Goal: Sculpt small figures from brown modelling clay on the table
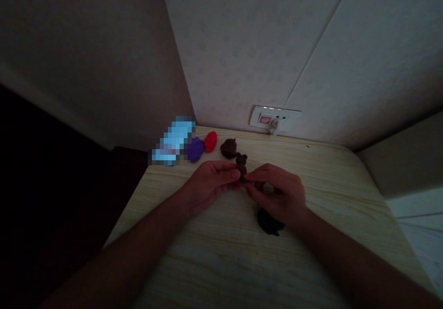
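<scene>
Between my hands is a small brown clay figure (241,160), with a rounded head, two ear-like knobs and a round body below. My left hand (211,182) grips the body, thumb in front and fingers behind. The thumb and forefinger of my right hand (280,191) are pinched together at the figure's lower right side. A bit of brown clay (259,185) shows under the right fingers; whether they hold it, I cannot tell. Just behind the figure lies a larger brown clay lump (229,148). A black lump (269,222) sits partly hidden beneath my right hand.
On the wooden table (207,263), a purple lump (194,150) and a red lump (210,142) touch at the back left. Beside them is a bright, pixelated phone-like object (175,140). A wall socket (275,118) with a plug stands just above the table's back edge.
</scene>
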### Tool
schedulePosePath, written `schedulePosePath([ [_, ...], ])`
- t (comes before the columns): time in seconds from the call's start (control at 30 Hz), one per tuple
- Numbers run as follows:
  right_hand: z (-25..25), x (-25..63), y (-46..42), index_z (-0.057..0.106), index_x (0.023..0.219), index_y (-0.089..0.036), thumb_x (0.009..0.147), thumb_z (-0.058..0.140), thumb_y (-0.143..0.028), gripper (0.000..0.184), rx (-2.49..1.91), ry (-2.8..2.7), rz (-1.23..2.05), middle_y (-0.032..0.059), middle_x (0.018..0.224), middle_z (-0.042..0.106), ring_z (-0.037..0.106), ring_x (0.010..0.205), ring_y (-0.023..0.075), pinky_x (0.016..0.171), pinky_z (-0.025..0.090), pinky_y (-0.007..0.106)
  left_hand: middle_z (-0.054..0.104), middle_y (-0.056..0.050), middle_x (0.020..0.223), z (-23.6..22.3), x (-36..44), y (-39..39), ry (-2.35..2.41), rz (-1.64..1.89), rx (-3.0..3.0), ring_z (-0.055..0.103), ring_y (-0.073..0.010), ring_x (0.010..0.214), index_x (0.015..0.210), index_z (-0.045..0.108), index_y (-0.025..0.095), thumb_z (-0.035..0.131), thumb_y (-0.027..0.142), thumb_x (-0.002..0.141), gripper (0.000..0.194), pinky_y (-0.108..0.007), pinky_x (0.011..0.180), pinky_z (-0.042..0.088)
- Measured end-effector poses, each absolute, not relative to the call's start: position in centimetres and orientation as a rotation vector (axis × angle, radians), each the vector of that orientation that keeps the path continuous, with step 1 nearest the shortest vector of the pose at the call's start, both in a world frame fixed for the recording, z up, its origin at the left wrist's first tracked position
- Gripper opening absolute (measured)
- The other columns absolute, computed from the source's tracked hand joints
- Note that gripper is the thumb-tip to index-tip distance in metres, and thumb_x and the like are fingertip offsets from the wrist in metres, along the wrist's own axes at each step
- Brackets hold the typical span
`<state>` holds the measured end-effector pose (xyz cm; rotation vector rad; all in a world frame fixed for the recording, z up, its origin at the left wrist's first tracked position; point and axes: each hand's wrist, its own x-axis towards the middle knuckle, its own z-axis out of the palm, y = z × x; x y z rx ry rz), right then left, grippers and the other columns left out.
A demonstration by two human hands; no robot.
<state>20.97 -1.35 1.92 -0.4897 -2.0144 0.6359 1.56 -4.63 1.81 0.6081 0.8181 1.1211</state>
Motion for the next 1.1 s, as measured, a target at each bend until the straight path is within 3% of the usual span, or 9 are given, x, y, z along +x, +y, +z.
schedulePosePath([
  [0.2, 1.8, 20.93, -1.36, 0.074, 0.101, -0.017, 0.087, 0.073, -0.008, 0.016, -0.479, -2.011, 0.609, 0.0068, 0.082, 0.073, 0.065, 0.06, 0.0123, 0.054, 0.054, 0.024, 0.08, -0.008, 0.084, 1.92, 1.48, -4.6, 0.836, 1.106, 0.569, 0.071, -0.0164, 0.076, 0.086, 0.081, 0.01, 0.099, 0.028, 0.059, 0.037, -0.029, 0.076, 0.055],
  [0.57, 1.59, 20.91, -1.31, 0.073, 0.1, -0.016, 0.085, 0.078, -0.01, 0.017, -0.48, -2.001, 0.582, 0.0059, 0.08, 0.072, 0.064, 0.057, 0.0112, 0.053, 0.054, 0.023, 0.08, -0.009, 0.091, 1.95, 1.5, -4.75, 0.766, 1.132, 0.618, 0.072, -0.0165, 0.083, 0.093, 0.082, 0.011, 0.093, 0.025, 0.068, 0.03, -0.027, 0.08, 0.056],
  [1.1, 1.63, 20.97, -1.37, 0.074, 0.098, -0.016, 0.086, 0.077, -0.01, 0.014, -0.49, -2.022, 0.565, 0.0058, 0.078, 0.073, 0.065, 0.058, 0.012, 0.053, 0.054, 0.023, 0.08, -0.008, 0.087, 1.78, 1.5, -4.66, 0.793, 1.119, 0.61, 0.073, -0.0162, 0.08, 0.091, 0.082, 0.011, 0.095, 0.027, 0.065, 0.033, -0.027, 0.078, 0.056],
])
